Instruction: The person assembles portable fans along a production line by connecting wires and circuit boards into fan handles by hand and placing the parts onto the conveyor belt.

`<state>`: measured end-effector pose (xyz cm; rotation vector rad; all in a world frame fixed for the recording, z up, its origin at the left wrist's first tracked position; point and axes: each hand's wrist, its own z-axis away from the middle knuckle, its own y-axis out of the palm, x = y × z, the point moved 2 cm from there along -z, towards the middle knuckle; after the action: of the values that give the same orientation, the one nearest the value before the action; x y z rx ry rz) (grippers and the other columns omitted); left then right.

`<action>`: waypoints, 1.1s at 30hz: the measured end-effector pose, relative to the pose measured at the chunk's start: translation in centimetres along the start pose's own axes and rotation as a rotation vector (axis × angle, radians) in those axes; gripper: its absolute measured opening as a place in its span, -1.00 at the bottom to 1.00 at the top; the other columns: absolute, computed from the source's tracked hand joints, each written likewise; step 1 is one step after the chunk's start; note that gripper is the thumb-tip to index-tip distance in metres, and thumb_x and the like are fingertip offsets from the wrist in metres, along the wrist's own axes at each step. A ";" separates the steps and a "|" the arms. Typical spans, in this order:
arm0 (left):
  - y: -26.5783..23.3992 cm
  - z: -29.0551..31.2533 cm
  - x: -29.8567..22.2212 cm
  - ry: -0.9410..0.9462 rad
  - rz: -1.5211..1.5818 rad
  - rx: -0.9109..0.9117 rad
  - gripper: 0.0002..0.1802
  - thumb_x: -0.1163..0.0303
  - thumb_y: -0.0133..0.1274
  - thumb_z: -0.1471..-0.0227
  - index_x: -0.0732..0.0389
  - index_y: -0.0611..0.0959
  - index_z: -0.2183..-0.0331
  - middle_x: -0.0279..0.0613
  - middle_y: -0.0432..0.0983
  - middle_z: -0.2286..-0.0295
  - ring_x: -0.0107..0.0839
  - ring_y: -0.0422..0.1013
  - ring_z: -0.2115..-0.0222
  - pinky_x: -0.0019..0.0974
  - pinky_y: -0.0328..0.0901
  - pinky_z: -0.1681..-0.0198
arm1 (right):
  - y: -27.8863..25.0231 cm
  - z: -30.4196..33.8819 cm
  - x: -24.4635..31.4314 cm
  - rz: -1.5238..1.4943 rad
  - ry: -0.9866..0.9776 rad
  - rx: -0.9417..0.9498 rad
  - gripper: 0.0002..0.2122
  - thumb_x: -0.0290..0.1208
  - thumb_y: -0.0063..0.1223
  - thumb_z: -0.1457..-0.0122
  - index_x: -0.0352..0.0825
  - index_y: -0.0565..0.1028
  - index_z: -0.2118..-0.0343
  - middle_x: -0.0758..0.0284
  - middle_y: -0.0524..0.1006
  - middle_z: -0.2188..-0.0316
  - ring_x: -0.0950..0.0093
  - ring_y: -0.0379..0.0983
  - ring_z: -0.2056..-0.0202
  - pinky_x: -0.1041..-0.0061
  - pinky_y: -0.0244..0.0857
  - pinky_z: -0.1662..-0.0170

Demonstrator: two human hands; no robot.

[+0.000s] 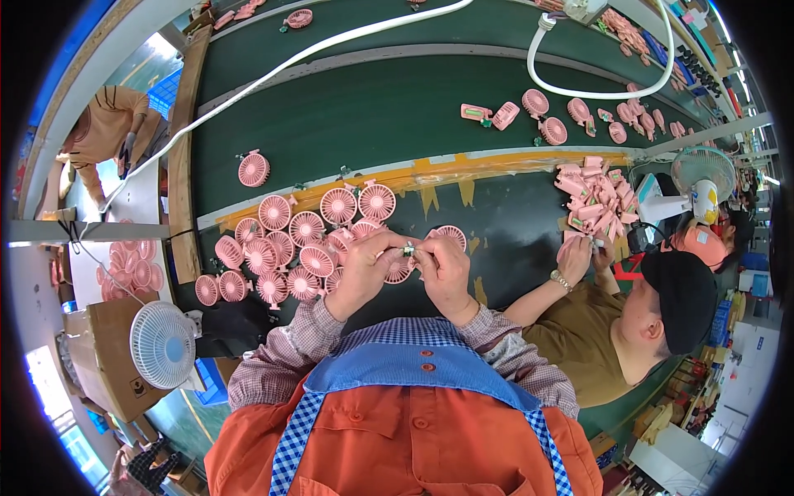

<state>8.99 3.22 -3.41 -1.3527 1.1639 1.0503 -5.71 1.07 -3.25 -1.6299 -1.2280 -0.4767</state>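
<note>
My left hand and my right hand meet in front of my chest, fingers pinched. Between the fingertips shows a small green and silver part, which looks like a circuit board. Both hands grip it; the fingers hide most of its shape. Under them lies a pink fan head, partly covered, and I cannot tell if it is joined to the part. Another pink fan head rests just behind my right hand. Left of my left hand spreads a pile of round pink fan heads.
A green conveyor belt runs behind the dark worktable, carrying scattered pink fans. To my right a co-worker handles parts near a heap of pink casings. A white desk fan stands left. White cables hang overhead.
</note>
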 end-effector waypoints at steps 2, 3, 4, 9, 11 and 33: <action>-0.1 -0.1 0.1 0.020 -0.042 0.017 -0.88 0.67 0.03 0.17 0.35 0.54 0.44 -0.15 0.45 0.52 -0.32 0.42 0.47 -0.37 0.30 0.41 | -0.2 -0.3 0.0 0.036 -0.118 -0.029 -0.94 -0.58 0.05 0.04 -0.36 0.40 0.53 0.25 0.41 0.61 0.28 0.36 0.52 0.39 0.22 0.42; -0.2 -0.2 0.0 0.041 -0.085 0.031 -0.88 0.67 0.02 0.17 0.36 0.54 0.44 -0.15 0.44 0.52 -0.33 0.42 0.47 -0.38 0.30 0.41 | -0.4 -0.3 -0.2 0.053 -0.112 0.013 -0.94 -0.58 0.06 0.05 -0.36 0.40 0.53 0.25 0.41 0.60 0.29 0.37 0.52 0.40 0.23 0.42; -0.2 -0.2 -0.1 0.040 -0.083 0.031 -0.88 0.67 0.02 0.17 0.36 0.54 0.44 -0.15 0.44 0.52 -0.33 0.42 0.47 -0.38 0.30 0.41 | -0.5 -0.4 -0.3 0.070 -0.107 0.056 -0.94 -0.58 0.07 0.06 -0.36 0.41 0.53 0.25 0.42 0.60 0.29 0.38 0.51 0.40 0.24 0.41; -0.7 -0.2 0.1 0.023 -0.101 0.114 -0.87 0.67 0.03 0.18 0.35 0.54 0.44 -0.15 0.44 0.52 -0.32 0.41 0.48 -0.38 0.29 0.42 | -0.4 0.3 -1.0 -0.190 0.270 0.236 -0.95 -0.56 0.07 0.06 -0.38 0.43 0.53 0.25 0.44 0.60 0.34 0.40 0.53 0.43 0.26 0.45; -0.5 -0.1 -0.1 0.013 -0.098 0.125 -0.87 0.68 0.03 0.18 0.35 0.55 0.44 -0.15 0.44 0.52 -0.32 0.41 0.48 -0.38 0.29 0.42 | -0.7 0.1 -1.0 -0.217 0.302 0.271 -0.95 -0.56 0.07 0.05 -0.39 0.43 0.53 0.26 0.44 0.60 0.37 0.41 0.55 0.45 0.27 0.47; 0.5 -0.6 0.2 0.015 -0.155 0.252 -0.88 0.68 0.04 0.18 0.34 0.54 0.46 -0.14 0.44 0.52 -0.30 0.41 0.47 -0.35 0.28 0.41 | -1.5 -0.4 -1.5 -0.111 0.291 0.445 -0.88 -0.50 0.08 0.07 -0.39 0.38 0.55 0.20 0.45 0.59 0.23 0.41 0.51 0.34 0.26 0.46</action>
<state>8.57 2.63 -3.62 -1.2318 1.1411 0.7565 -7.52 -0.02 -3.49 -1.0793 -1.1119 -0.4528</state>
